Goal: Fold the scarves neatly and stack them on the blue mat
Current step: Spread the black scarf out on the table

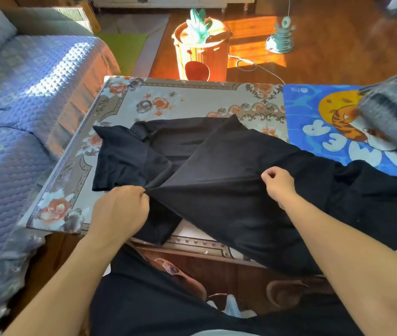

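Observation:
A large black scarf lies spread across the floral table cover, partly doubled over, its right end draped onto the blue mat and over the table's near edge. My left hand grips a bunched corner of the black scarf near the table's front. My right hand pinches the same fold's edge further right, so the cloth is taut between them. A folded grey scarf sits on the blue mat at the far right.
A sofa with a blue quilted cover runs along the left of the table. Beyond the table stand a wooden pineapple-shaped bin and a small teal toy on the wooden floor, with a white cable.

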Tool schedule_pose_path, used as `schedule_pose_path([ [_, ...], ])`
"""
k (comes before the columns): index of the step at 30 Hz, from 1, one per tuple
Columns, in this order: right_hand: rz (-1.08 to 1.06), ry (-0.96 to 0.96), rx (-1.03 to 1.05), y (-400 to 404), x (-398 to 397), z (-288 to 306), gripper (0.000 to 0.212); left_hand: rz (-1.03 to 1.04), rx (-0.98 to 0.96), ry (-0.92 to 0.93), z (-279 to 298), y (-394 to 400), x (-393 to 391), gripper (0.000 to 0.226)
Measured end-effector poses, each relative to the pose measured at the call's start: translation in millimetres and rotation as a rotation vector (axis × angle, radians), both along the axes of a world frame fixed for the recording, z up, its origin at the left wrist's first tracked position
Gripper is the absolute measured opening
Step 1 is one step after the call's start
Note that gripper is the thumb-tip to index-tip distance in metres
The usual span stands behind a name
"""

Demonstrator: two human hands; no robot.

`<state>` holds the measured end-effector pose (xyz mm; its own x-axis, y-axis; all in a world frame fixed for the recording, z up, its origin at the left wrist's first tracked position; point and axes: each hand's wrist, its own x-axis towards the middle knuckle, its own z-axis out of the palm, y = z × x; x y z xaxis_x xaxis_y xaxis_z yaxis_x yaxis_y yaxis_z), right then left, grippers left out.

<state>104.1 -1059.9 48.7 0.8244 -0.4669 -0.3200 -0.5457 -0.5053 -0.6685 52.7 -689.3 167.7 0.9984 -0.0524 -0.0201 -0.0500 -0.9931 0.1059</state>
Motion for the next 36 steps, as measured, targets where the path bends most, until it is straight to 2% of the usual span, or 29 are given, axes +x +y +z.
schedule_pose_path([
  [2, 0.025, 0.005, 0.065, -5.1, -17.1, 14.2, 0.019, 0.047, -0.045, 0.031, 0.9, -0.3, 3.5, 0.038],
  [7, 0.197, -0.07, -0.064, 10.6, -94.4, 40.6, 0.032, 0.05, -0.084, 0.049, 7.3, -11.9, 8.4, 0.032],
  [9, 0.393, -0.05, -0.099, 21.3, -133.3, 40.0, 0.036, 0.03, -0.073, 0.047, 8.9, -16.1, 10.3, 0.03],
  [13, 0.86, 0.183, -0.326, 39.9, -195.2, 24.4, 0.044, -0.045, -0.065, 0.056, 14.3, -24.4, 11.4, 0.029],
  [14, 0.917, 0.249, -0.356, 42.9, -200.5, 25.7, 0.033, -0.059, -0.057, 0.057, 17.0, -26.4, 11.2, 0.028],
  [15, 0.959, 0.267, -0.332, 45.0, -203.3, 27.4, 0.01, -0.072, -0.049, 0.055, 20.2, -28.0, 11.1, 0.028],
  [16, 0.973, 0.242, -0.298, 48.4, -202.4, 32.4, 0.028, -0.085, -0.043, 0.049, 23.9, -29.5, 11.1, 0.028],
  [17, 0.959, 0.196, -0.252, 51.4, -200.9, 31.9, 0.054, -0.095, -0.037, 0.047, 28.0, -31.0, 11.5, 0.029],
  [18, 0.891, 0.13, -0.227, 58.0, -197.5, 35.4, 0.064, -0.104, -0.032, 0.046, 32.3, -32.6, 12.7, 0.03],
  [20, 0.788, -0.135, -0.348, 73.3, -187.2, 41.1, 0.055, -0.111, -0.022, 0.053, 41.6, -37.0, 16.9, 0.031],
  [21, 0.809, -0.251, -0.429, 81.2, -182.3, 41.1, 0.046, -0.115, -0.016, 0.057, 46.1, -39.3, 20.0, 0.031],
  [22, 0.859, -0.27, -0.487, 86.0, -177.0, 39.8, 0.037, -0.122, -0.01, 0.061, 49.9, -41.3, 24.0, 0.03],
  [24, 0.906, -0.18, -0.555, 81.8, -159.7, 35.3, 0.034, -0.138, 0.007, 0.073, 55.2, -42.6, 32.7, 0.027],
  [25, 0.852, -0.137, -0.528, 74.8, -148.9, 35.4, 0.036, -0.143, 0.021, 0.088, 56.3, -41.8, 37.1, 0.025],
  [27, 0.586, -0.144, -0.459, 53.6, -124.0, 49.2, 0.031, -0.161, 0.069, 0.127, 56.6, -38.9, 43.9, 0.025],
  [30, 0.26, -0.244, -0.504, 12.2, -83.9, 88.1, 0.026, -0.204, 0.11, 0.142, 56.5, -37.8, 49.7, 0.023],
  [33, 0.18, -0.271, -0.635, -10.8, -53.5, 126.3, 0.036, -0.204, 0.054, 0.162, 58.1, -35.4, 54.0, 0.029],
  [35, 0.195, -0.158, -0.693, -9.5, -40.9, 134.3, 0.04, -0.17, -0.065, 0.208, 58.8, -32.3, 55.7, 0.038],
  [36, 0.276, -0.081, -0.748, -1.9, -39.1, 133.7, 0.04, -0.151, -0.141, 0.233, 59.4, -30.7, 56.8, 0.041],
])
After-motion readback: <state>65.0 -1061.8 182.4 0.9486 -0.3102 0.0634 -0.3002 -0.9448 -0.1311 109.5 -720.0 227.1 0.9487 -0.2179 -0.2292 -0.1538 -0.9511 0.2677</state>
